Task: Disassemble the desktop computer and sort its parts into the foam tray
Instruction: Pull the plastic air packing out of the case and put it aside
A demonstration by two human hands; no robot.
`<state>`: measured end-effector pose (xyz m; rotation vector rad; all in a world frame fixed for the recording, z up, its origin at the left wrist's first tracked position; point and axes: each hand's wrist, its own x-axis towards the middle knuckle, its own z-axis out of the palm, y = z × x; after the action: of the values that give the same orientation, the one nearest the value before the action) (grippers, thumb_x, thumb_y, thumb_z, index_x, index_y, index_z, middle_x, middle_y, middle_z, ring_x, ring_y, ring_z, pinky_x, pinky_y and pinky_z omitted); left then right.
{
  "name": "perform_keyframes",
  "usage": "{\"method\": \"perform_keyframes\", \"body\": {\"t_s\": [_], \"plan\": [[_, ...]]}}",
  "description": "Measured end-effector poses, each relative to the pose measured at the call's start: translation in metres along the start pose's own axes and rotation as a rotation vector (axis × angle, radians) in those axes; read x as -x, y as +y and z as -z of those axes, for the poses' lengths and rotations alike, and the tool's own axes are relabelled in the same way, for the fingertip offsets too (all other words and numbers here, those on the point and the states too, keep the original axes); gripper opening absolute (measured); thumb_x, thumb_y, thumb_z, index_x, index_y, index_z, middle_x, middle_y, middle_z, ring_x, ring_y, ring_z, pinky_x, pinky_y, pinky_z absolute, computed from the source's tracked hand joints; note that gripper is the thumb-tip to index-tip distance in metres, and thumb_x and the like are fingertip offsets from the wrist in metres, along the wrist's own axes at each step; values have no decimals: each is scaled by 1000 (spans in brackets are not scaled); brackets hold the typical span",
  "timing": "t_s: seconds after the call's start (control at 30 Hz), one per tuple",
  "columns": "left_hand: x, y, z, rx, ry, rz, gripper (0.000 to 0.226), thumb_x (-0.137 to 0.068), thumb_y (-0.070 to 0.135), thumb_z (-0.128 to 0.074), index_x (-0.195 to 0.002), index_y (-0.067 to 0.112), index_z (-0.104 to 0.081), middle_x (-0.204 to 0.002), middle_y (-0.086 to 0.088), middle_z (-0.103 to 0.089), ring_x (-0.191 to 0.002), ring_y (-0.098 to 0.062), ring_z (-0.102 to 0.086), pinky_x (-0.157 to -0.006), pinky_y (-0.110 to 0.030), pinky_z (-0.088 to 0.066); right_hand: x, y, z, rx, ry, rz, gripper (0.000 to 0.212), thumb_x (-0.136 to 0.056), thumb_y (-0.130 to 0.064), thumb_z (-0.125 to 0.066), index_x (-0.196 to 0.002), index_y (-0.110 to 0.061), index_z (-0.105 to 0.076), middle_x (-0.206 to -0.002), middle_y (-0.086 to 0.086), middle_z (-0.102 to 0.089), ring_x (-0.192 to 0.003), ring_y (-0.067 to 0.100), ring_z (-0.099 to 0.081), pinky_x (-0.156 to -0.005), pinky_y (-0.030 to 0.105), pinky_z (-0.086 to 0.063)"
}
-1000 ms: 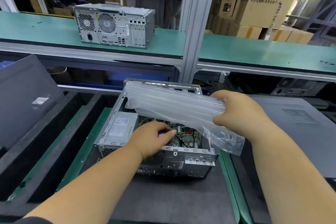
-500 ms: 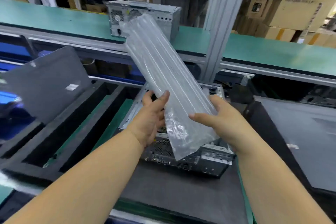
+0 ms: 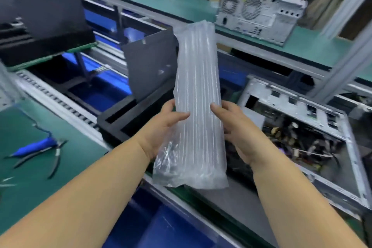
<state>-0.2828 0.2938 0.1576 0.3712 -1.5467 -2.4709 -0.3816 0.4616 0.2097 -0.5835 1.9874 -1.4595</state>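
Observation:
A long clear air-cushion bag point(image 3: 198, 94) stands nearly upright in front of me. My left hand point(image 3: 161, 127) grips its left edge and my right hand point(image 3: 237, 127) grips its right edge, thumbs across the front. The open desktop computer point(image 3: 302, 127) lies on its side at the right, with cables and boards showing inside. The black foam tray point(image 3: 112, 121) lies at the left behind the bag, and a dark side panel point(image 3: 149, 66) leans in it.
Pliers point(image 3: 54, 155) and a blue-handled tool point(image 3: 34, 147) lie on the green mat point(image 3: 40, 177) at the left. A second computer case point(image 3: 259, 14) stands on the upper green shelf. Another black tray point(image 3: 40, 32) sits at the far left. A metal post point(image 3: 346, 52) rises on the right.
My view has swung left. Both hands lifted the bag off the open computer, turned it upright and carried it leftward, over the edge of the foam tray.

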Motion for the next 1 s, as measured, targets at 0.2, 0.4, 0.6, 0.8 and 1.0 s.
{"method": "perform_keyframes", "body": {"t_s": [0.2, 0.4, 0.6, 0.8, 1.0], "plan": [[61, 24, 103, -74, 162, 87, 69, -68, 13, -58, -136, 24, -48, -129, -8, -62, -122, -32, -55, -108, -54, -37, -40, 1, -126, 58, -191, -19, 87, -58, -57, -79, -133, -35, -41, -116, -13, -66, -103, 9, -65, -93, 39, -51], [117, 38, 184, -16, 425, 125, 66, -76, 49, -67, -133, 17, -55, -126, -5, -65, -118, -27, -60, -107, -48, -40, -50, 10, -236, 93, -390, -26, 87, -52, -48, -82, -128, -28, -46, -108, -11, -70, -95, 8, -69, -87, 38, -56], [173, 37, 247, -27, 655, 84, 20, -86, 40, -66, -99, 35, -51, -91, 30, -67, -93, 11, -61, -81, -22, -45, -50, 12, -323, 125, -585, -17, 82, -56, -37, -83, -129, -24, -48, -110, -8, -71, -98, 9, -69, -90, 38, -54], [226, 42, 284, -70, 646, 32, 43, -89, 13, -63, -127, 29, -52, -120, 12, -67, -113, -7, -62, -93, -31, -48, -40, 17, -383, 262, -745, -42, 92, -52, -33, -86, -132, -29, -41, -122, -6, -64, -110, 16, -63, -98, 43, -50], [256, 49, 304, -132, 636, 9, 54, -84, -4, -62, -133, 13, -49, -128, -5, -63, -118, -19, -60, -101, -34, -47, -32, 22, -415, 291, -813, -44, 91, -62, -14, -88, -134, -34, -37, -119, -13, -63, -109, 8, -61, -96, 33, -51]]}}
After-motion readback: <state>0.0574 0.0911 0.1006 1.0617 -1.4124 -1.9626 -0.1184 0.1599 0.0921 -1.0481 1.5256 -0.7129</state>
